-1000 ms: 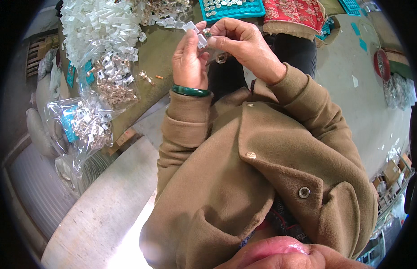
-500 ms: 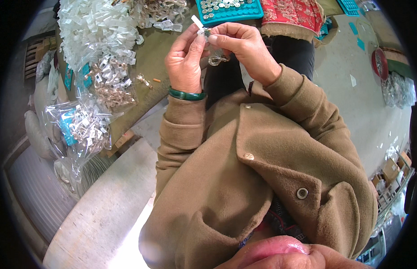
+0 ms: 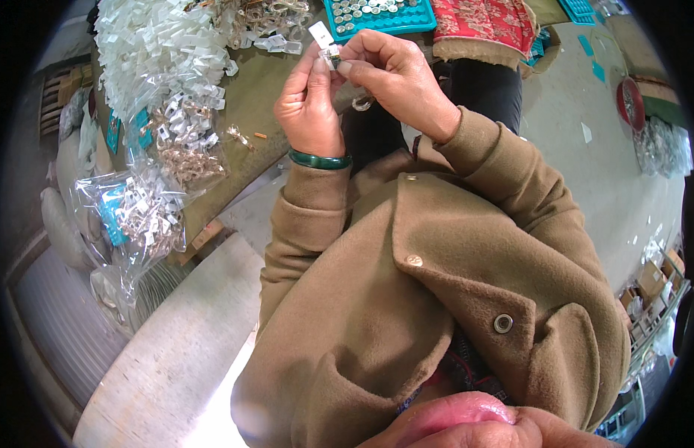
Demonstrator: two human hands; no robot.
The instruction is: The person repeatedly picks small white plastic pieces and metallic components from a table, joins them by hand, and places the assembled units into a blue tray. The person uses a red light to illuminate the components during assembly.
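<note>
Raised slightly since the earlier frame, both hands are now held closer to the teal tray (image 3: 406, 22). A small white tag (image 3: 323, 36) is pinched between the left hand (image 3: 311, 101) and right hand (image 3: 395, 75), above the olive table (image 3: 250, 112).

The small clip (image 3: 330, 56) pinched between the left hand (image 3: 311, 104) and the right hand (image 3: 395, 75) is mostly covered by the fingertips; only a white tab and a dark bit show, too small to tell apart. Beyond the hands, the teal tray (image 3: 377, 16) of round pieces and the red patterned cloth (image 3: 485, 19) are cut off by the upper edge. Left of the hands, the contents of the clear bags (image 3: 134, 216) are too small to make out.
</note>
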